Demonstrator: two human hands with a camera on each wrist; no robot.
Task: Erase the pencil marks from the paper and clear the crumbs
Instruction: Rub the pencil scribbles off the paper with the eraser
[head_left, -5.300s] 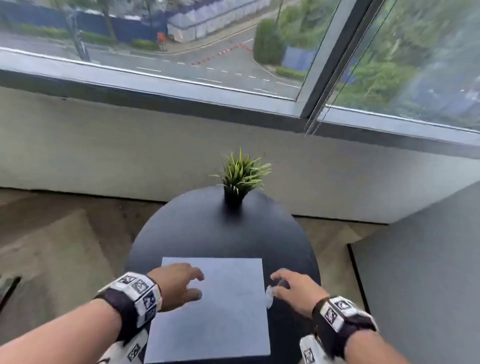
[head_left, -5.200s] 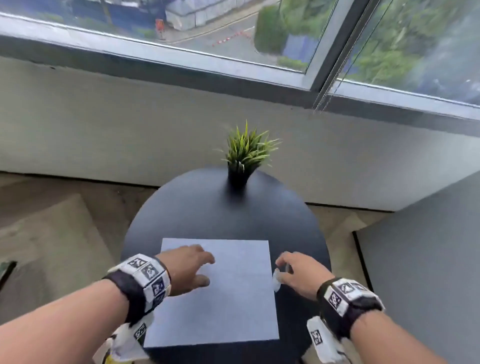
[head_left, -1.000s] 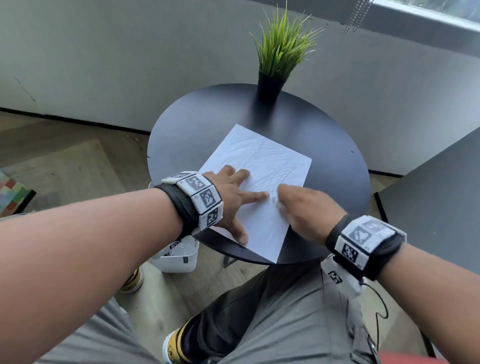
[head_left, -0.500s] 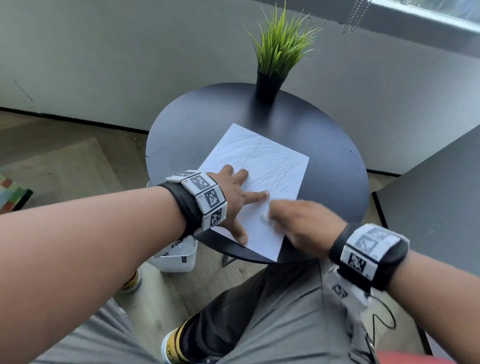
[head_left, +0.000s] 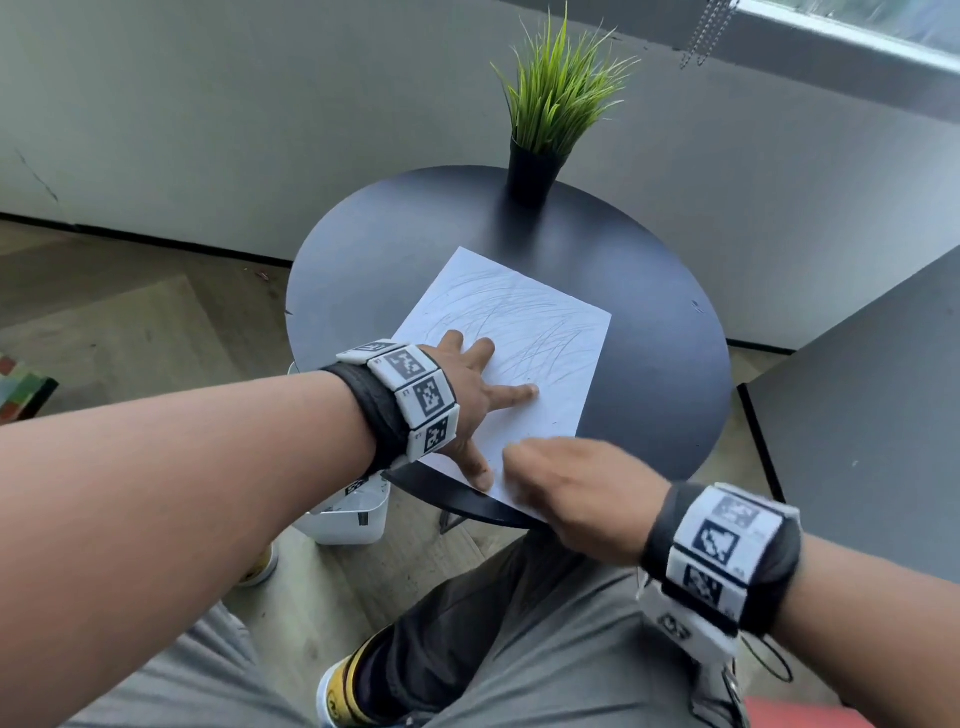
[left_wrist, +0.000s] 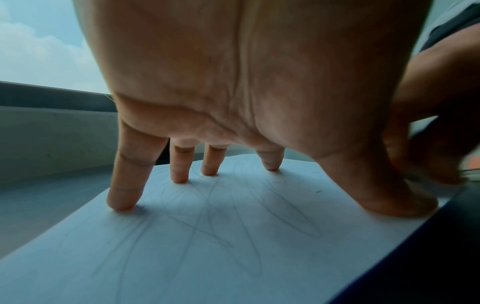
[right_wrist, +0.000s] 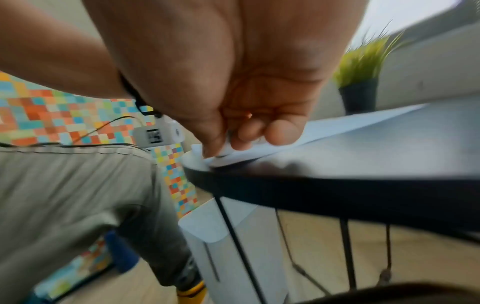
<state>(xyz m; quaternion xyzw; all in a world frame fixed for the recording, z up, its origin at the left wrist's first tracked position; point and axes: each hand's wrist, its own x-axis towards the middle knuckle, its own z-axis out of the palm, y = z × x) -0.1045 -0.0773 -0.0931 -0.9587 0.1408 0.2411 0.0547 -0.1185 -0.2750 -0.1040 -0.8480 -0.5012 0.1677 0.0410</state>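
Paper (head_left: 524, 353), white, flat, scribbled with grey pencil arcs, on matte black round table (head_left: 670, 353). Left hand (head_left: 467, 400) splayed, pressing it. Right hand (head_left: 582, 493) pinching white eraser (right_wrist: 228, 151) at near corner.

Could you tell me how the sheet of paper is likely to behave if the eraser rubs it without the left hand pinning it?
The paper looks thin and light on the smooth dark table, so it would probably slide. Its near corner overhangs the table edge, so it may flex or crumple there. The left hand presses it flat with spread fingers, which likely prevents that.
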